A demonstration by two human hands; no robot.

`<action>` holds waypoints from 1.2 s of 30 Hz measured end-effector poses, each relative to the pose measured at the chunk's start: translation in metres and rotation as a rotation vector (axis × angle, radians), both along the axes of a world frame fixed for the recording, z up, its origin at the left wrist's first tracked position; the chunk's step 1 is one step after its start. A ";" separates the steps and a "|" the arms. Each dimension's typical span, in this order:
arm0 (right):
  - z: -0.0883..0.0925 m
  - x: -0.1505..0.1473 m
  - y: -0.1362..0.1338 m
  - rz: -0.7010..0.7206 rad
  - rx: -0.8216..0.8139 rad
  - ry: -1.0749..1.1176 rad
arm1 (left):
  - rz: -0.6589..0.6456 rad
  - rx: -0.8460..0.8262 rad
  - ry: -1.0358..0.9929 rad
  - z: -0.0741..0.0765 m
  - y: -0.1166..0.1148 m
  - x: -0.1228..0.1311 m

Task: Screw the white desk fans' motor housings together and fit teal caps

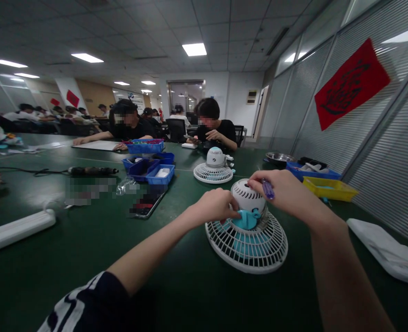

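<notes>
A small fan [248, 249] lies face down on the table, its white round grille below and the motor housing [247, 196] on top. Blue blades show through the grille. My left hand [219, 205] is closed on a light-blue plastic piece [247, 220] at the side of the housing; its fingertips are partly hidden. In my right hand [273, 182] is a screwdriver [268, 189] with a clear purple handle. The fingers of that hand rest close to the top of the housing, and the tool's tip is hidden from me.
Another fan [213, 171] lies face down beyond mine. Blue bins [160, 174] and a phone [150, 203] are to the left, with a corded dark tool [92, 171]. At right are a yellow tray [330, 188] and a white part [387, 251]. Two people sit across the table.
</notes>
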State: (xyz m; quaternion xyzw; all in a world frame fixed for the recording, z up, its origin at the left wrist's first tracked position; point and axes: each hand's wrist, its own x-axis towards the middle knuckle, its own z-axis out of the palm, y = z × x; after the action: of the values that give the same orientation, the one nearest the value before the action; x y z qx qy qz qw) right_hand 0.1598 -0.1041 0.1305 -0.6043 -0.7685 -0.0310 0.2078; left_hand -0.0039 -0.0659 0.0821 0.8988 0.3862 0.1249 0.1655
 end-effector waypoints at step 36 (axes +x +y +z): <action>0.008 -0.001 -0.012 0.092 0.130 0.103 | -0.041 -0.510 -0.851 0.000 0.018 -0.001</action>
State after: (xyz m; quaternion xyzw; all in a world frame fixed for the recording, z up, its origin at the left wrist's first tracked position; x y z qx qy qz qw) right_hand 0.1591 -0.1157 0.1384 -0.5545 -0.7802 -0.0401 0.2868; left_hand -0.0048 -0.0481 0.0818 0.7065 0.2846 0.3791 0.5255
